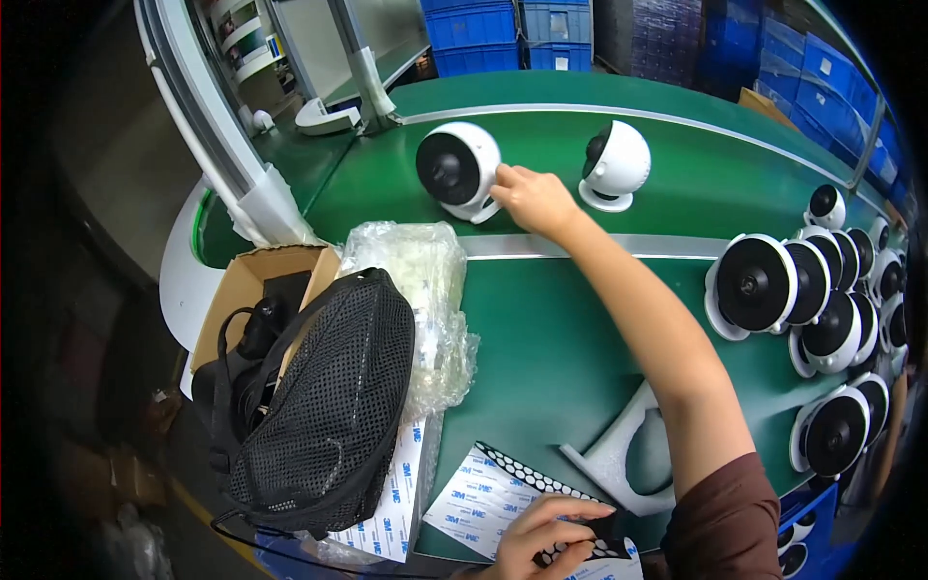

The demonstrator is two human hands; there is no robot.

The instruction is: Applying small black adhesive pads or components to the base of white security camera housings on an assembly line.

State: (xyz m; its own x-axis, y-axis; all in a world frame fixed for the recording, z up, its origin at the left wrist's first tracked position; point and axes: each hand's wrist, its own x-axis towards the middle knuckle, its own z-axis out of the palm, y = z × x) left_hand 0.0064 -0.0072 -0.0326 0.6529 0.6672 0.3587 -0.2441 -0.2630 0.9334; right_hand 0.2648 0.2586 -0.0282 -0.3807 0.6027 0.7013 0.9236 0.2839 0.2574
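My right hand [536, 201] reaches far across the green surface, its fingers closed at the right rim of a round white device with a black face [456, 169] on a small base. A second such device [616, 164] stands upright to the right of it, turned sideways. Low in the view, my left hand [549, 537] is curled over a sticker sheet [481, 501] with printed white backing and a dark strip of pale dots. Its fingertips press on the sheet's dotted part. A pale curved holder with a ring-shaped opening [611, 454] lies beside my right forearm.
Several more round white devices [756, 282] crowd the right side. At left are a black mesh bag [333, 416], a cardboard box [235, 288] and a bubble-wrapped bundle [440, 275]. A metal rail [677, 248] crosses the green surface. Blue crates [474, 34] are stacked behind.
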